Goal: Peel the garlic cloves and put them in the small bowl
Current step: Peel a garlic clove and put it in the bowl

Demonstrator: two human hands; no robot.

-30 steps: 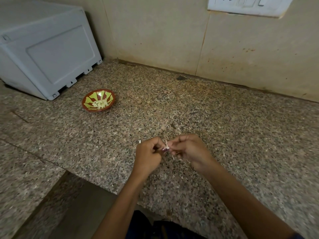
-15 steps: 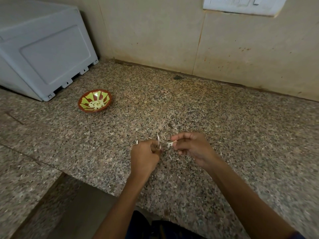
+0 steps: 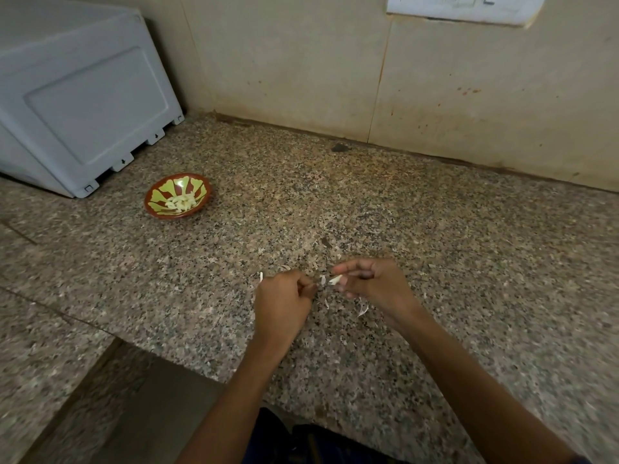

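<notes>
My right hand (image 3: 371, 284) pinches a small pale garlic clove (image 3: 335, 279) between thumb and fingertips, low over the granite counter. My left hand (image 3: 284, 298) is curled just left of it and pinches a thin strip of white skin (image 3: 322, 280) that hangs off the clove. A small red bowl (image 3: 152, 209) with a yellow-green pattern sits far to the left and holds several peeled cloves (image 3: 181, 202). Bits of white peel (image 3: 363, 308) lie on the counter under and around my hands.
A grey plastic crate (image 3: 80, 95) stands at the back left, close behind the bowl. The tiled wall (image 3: 335, 68) runs along the back with a switch plate (image 3: 462, 8) at the top. The counter's front edge (image 3: 187, 363) steps down at the lower left.
My hands have drawn slightly apart, and the skin strip has pulled away from the clove. The view has shifted a little.
</notes>
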